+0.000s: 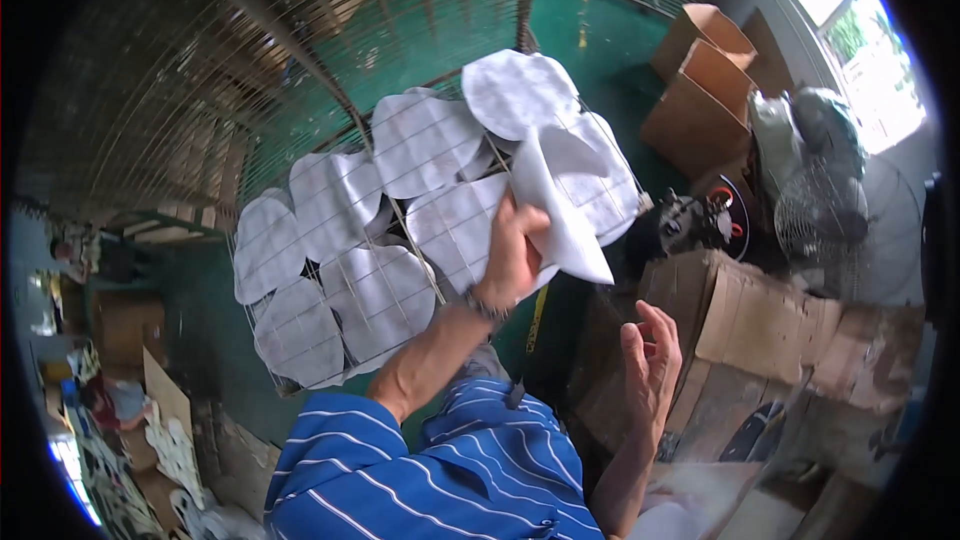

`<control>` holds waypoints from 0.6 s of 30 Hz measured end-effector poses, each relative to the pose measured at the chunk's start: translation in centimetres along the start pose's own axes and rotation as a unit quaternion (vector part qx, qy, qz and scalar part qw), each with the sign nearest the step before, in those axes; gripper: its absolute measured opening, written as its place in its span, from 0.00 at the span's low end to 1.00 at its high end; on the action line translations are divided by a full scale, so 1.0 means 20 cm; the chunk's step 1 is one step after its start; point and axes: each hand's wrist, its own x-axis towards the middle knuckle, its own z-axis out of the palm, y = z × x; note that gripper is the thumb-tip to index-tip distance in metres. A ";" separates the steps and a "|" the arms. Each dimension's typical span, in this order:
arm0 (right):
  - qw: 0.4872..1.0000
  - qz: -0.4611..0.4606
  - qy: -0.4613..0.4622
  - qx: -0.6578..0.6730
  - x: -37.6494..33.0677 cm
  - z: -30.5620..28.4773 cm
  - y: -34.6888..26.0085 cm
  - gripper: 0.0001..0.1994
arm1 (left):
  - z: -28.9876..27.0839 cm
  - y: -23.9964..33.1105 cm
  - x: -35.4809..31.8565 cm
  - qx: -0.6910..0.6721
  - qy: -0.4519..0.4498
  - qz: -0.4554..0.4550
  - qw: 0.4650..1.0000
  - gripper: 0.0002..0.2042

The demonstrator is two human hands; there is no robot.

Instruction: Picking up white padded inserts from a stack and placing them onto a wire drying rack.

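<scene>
My left hand (515, 252) grips a white, soft-looking pad (562, 202) by its near edge, with the thumb on the side toward me. The pad bends into a curve and stands up over the right end of a wire rack shelf (398, 215). Across that shelf lie several flat white pads (375, 300) with rounded, lobed outlines, some overlapping. Another white pad (520, 92) rests at the far right corner, just beyond the held one. My right hand (655, 365) is raised to the right of the rack, its fingers loosely curled and apart, holding nothing.
Bars of the wire rack (270, 30) rise at the far left. On the right stand open cardboard boxes (700, 90), a stacked carton (750, 315) and a fan (825, 205). Further cardboard (130, 330) and loose white pieces (175, 465) lie at the left.
</scene>
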 end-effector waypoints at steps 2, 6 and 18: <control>0.999 0.008 -0.040 -0.020 0.06 0.09 -0.03 0.26 | -0.17 0.17 0.27 0.007 0.010 0.048 0.999 0.33; 0.993 0.001 -0.083 -0.084 0.14 0.19 0.03 0.24 | -0.53 0.49 0.69 -0.033 0.030 0.121 0.992 0.30; 0.955 0.054 -0.203 -0.211 0.21 0.42 0.21 0.22 | -2.48 0.27 0.90 -0.026 0.375 0.051 0.925 0.13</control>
